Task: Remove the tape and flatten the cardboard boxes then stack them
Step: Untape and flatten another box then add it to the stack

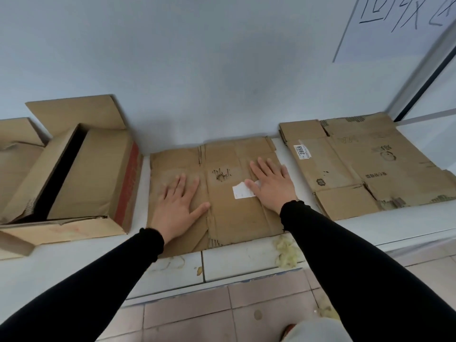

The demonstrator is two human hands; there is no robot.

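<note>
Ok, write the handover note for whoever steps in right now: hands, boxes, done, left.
Left hand and right hand: both open, palms pressing the flattened box in the middle of the white ledge.
Flat stack lies to the right on the ledge, apart from the middle box.
Unflattened box with a red strip sits to the left, one end open.
Done: middle box is flat.
Left: move it onto the stack, then flatten and stack the left box. Tape scraps lie at the ledge edge.

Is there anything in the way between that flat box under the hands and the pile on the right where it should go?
Nothing visible. The flat box lies under both open hands, left and right; only a bare strip of ledge separates it from the pile.
</note>
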